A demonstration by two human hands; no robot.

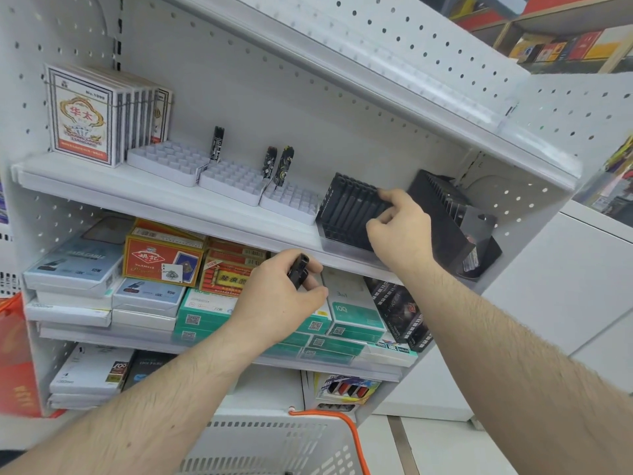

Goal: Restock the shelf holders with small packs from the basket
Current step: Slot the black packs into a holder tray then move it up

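Reading "No.1999" on the white card boxes at the upper shelf's left end; "DATA CABLE" on a pale box one shelf below; "100" on a teal carton. Gripped in the left hand, fingers curled: small black packs, level with the upper shelf edge. Pinched by the right hand: one slim pack at the right end of the ribbed black holder on that shelf. Flanked by white gridded plastic trays, mostly vacant, three patterned packs upright, and a second black holder tilted at right. Positioned below the forearms: slotted white basket, orange handle.
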